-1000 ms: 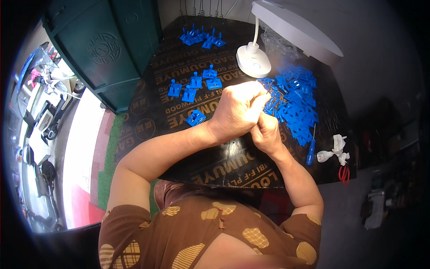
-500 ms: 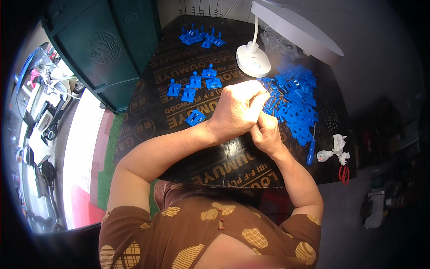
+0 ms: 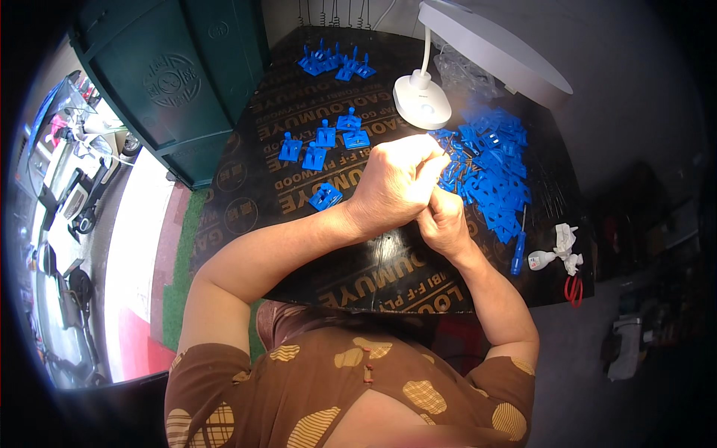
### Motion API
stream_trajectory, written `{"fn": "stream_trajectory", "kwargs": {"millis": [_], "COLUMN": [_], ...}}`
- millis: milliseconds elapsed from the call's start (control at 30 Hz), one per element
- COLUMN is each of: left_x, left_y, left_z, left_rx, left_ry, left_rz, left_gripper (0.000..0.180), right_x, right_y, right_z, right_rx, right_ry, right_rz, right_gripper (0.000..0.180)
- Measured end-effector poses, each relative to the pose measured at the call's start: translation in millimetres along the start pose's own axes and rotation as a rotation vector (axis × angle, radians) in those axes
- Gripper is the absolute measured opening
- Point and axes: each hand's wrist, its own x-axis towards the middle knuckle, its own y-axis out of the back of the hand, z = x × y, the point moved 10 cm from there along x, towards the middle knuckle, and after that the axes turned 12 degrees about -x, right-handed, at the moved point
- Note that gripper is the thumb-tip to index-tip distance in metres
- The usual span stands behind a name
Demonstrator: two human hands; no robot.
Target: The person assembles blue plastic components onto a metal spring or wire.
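Note:
Above the middle of the dark board, my left hand [image 3: 399, 179] is closed, its fingers curled toward the right. Just below and right of it, my right hand [image 3: 446, 222] is closed too, and the two hands touch. What they grip is hidden by the fingers. Beyond them to the right spreads a heap of flat blue plastic parts [image 3: 497, 175], with small metal screws or pins [image 3: 459, 160] at its near left side. Left of my left hand lie a single blue part [image 3: 326, 196] and several blue pieces with upright knobs [image 3: 326, 134].
A white lamp [image 3: 422, 101] with a large round head [image 3: 497, 48] stands at the back. More blue pieces [image 3: 336, 61] sit far left. On the right are a blue-handled screwdriver [image 3: 518, 254], a small white bottle [image 3: 541, 259], crumpled tissue [image 3: 567, 246] and a red loop [image 3: 573, 291]. A green door [image 3: 168, 82] borders the left.

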Motion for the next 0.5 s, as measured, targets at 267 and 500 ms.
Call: {"fn": "stream_trajectory", "kwargs": {"millis": [267, 500], "left_x": [0.1, -0.6], "left_y": [-0.2, 0.3], "left_z": [0.3, 0.3], "left_rx": [0.0, -0.003], "left_ry": [-0.015, -0.017], "left_rz": [0.003, 0.011], "left_gripper": [0.011, 0.011], "right_x": [0.4, 0.0], "right_y": [0.6, -0.5], "right_z": [-1.2, 0.4], "right_rx": [0.015, 0.007], "right_ry": [-0.012, -0.015], "right_rz": [0.0, -0.01], "right_gripper": [0.012, 0.011]}}
